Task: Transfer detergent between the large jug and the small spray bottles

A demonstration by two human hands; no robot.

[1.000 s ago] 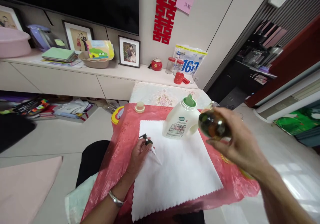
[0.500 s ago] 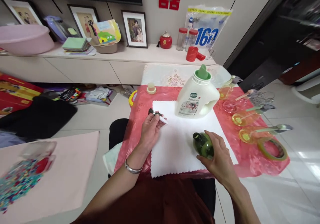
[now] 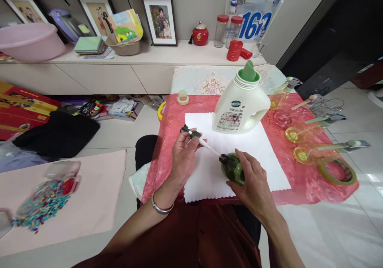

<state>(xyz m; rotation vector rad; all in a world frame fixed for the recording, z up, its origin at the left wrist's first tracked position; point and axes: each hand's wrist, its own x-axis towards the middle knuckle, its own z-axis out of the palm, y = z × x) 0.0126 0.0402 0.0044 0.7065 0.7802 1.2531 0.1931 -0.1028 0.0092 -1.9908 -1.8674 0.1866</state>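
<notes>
My left hand (image 3: 186, 156) is closed on a dark pump head (image 3: 195, 134) with a white body and a thin tube. The tube slants down to the right, and its end is at the dark mouth of a green bottle (image 3: 230, 171); whether it is inside I cannot tell. Fingers and thumb of my right hand (image 3: 254, 176) wrap around that bottle, which is tilted toward the left. Beneath both hands lies a white scallop-edged mat (image 3: 206, 184). Behind the bottle stands a large cream detergent jug (image 3: 239, 104) with a green spout.
Several clear pump bottles with yellow or pink liquid (image 3: 311, 153) line the right edge, beside a tape roll (image 3: 337, 171). A small pale cap (image 3: 182, 97) sits at the back left on the red plastic cover (image 3: 167, 140). Colourful beads (image 3: 44, 208) lie on a pink surface at left.
My right hand has brought the green bottle leftward and tilted its mouth toward the pump. The pump's tube now reaches the bottle mouth. The camera view has shifted slightly.
</notes>
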